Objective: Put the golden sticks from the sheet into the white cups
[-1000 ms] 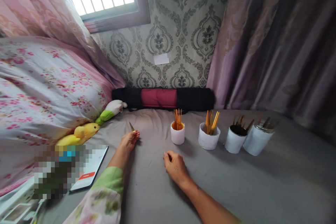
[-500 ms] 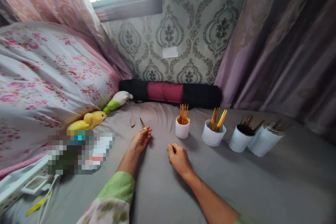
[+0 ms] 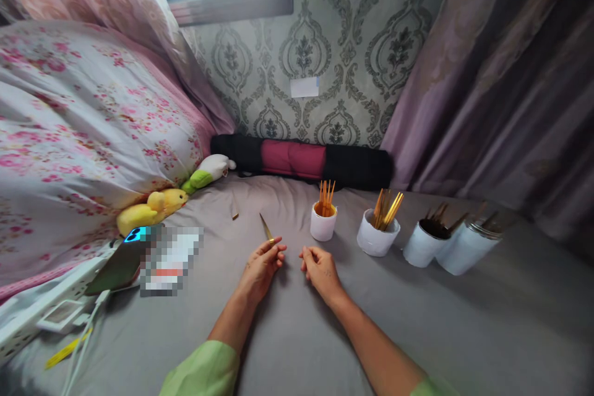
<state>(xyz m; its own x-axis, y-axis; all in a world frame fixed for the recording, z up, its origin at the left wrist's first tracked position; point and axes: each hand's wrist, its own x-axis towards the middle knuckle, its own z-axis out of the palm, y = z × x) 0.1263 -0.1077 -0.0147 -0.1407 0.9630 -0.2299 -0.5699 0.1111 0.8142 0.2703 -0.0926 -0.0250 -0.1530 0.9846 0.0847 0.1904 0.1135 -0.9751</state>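
My left hand [image 3: 263,265] pinches a slim pointed dark piece [image 3: 265,226] with a gold-coloured end; it points up and away, and its exact kind is unclear. Close beside it on the right, my right hand [image 3: 321,269] is closed with fingers curled; anything inside is hidden. Just beyond the right hand stands a white cup [image 3: 323,229] with thin orange sticks [image 3: 327,197]. Another white cup [image 3: 378,241], holding gold and brown sticks [image 3: 388,213], is further right. A thin piece with a brownish end [image 3: 235,216] lies on the grey sheet [image 3: 288,334], beyond the left hand.
At right, two more white containers [image 3: 424,250] [image 3: 468,257] hold dark sticks. A black and maroon roll [image 3: 293,159] lies along the wall. Left are plush toys [image 3: 155,207], a phone [image 3: 116,269], a white power strip [image 3: 28,322], cables and a yellow strip [image 3: 67,352].
My left hand, with the pointed piece, has moved right, towards my right hand. My right hand has shifted slightly right and up. The view has tilted a little.
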